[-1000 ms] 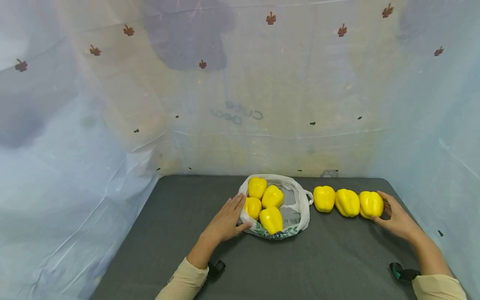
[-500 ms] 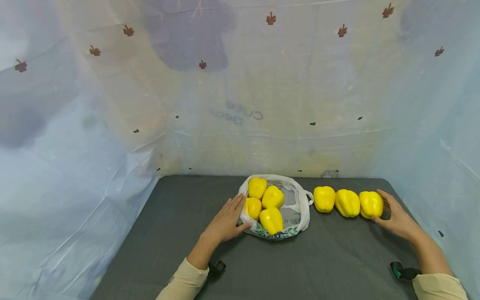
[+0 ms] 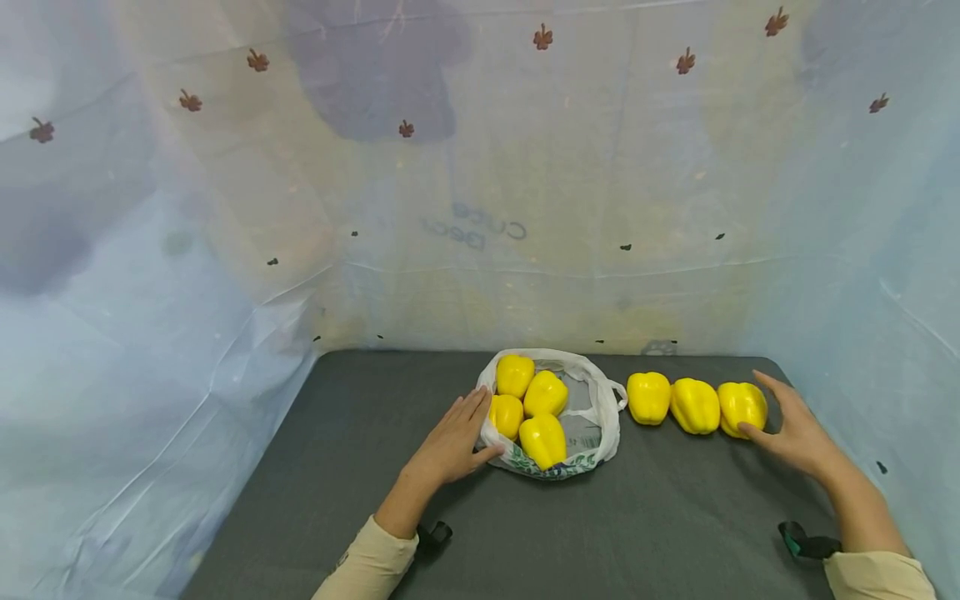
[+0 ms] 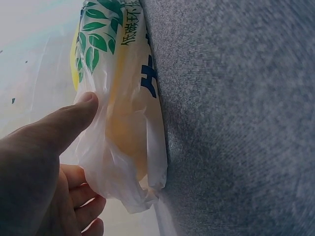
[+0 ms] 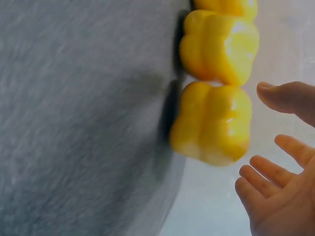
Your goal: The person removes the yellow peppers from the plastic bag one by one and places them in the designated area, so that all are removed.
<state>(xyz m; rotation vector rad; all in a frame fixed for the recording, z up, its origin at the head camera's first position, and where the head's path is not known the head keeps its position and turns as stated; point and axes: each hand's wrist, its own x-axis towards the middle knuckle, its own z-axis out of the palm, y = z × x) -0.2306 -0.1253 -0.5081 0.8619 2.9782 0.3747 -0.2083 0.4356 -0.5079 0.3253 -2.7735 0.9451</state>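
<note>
A white plastic bag [image 3: 609,421] with a green leaf print stands open-mouthed, holding several yellow bell peppers [image 3: 545,393]. My left hand [image 3: 448,442] rests against the bag's left side, its fingers extended along the rim; in the left wrist view the thumb touches the printed plastic [image 4: 101,105]. To the bag's right, three yellow bell peppers sit in a row: a near-bag one [image 3: 648,398], a middle one [image 3: 695,406] and the rightmost one [image 3: 741,406]. My right hand [image 3: 798,433] is spread beside the rightmost pepper; the right wrist view shows its fingers [image 5: 275,172] apart from that pepper.
Dark grey cloth covers the table [image 3: 600,533]. Pale patterned plastic sheeting [image 3: 480,300] hangs behind it and along both sides. A white bag handle [image 3: 619,395] reaches toward the row of peppers. Black straps with small devices [image 3: 806,543] are on both wrists.
My right hand has let go of the rightmost pepper, its fingers spreading and lifting slightly. The peppers, the bag and my left hand have stayed in place.
</note>
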